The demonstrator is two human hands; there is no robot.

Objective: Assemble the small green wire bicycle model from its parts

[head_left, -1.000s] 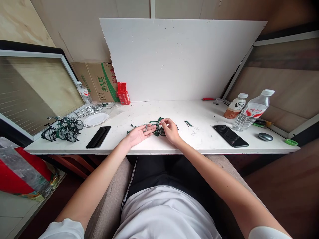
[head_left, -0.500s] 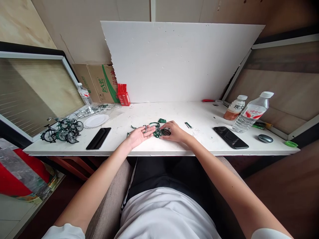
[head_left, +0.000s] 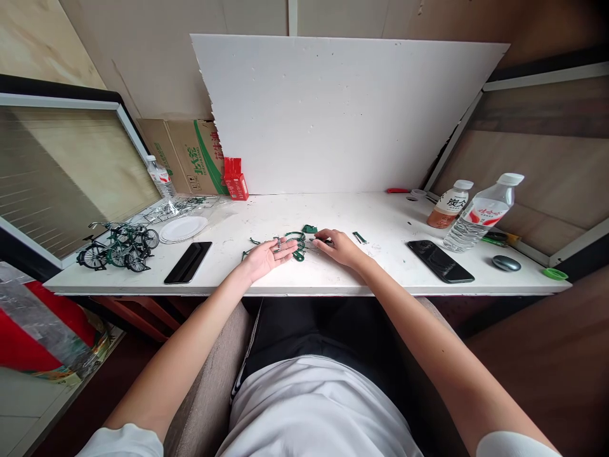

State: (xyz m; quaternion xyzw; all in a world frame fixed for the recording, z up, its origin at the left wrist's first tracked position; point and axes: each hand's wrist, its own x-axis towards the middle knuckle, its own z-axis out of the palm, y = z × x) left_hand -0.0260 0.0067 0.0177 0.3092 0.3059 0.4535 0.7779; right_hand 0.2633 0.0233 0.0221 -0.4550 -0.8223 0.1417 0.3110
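A: In the head view, how is the left hand [head_left: 265, 259] held?

B: It is open, palm up, with its fingers straight. A small dark bit [head_left: 278, 244] shows at the fingers — too tiny to tell what it is.

A: And the right hand [head_left: 344, 247]?

B: That one is palm down with its fingers bent, low at the bench [head_left: 394, 276]. A dark piece [head_left: 328, 242] peeks out by the fingers. I can't tell if the hand grips it or just touches it.

A: Where are the green parts [head_left: 299, 257]?

B: On the bench, between the two hands and close to the left one. They look curvy. A green block [head_left: 310, 229] sits just behind them, and a thin green strip [head_left: 358, 237] lies to the right of the right hand.

A: What is over on the left?

B: Little bikes [head_left: 118, 252], all bunched up near the end of the bench. White plates [head_left: 183, 230] lie near them, and a black phone [head_left: 188, 263] lies between the bikes and the left hand.
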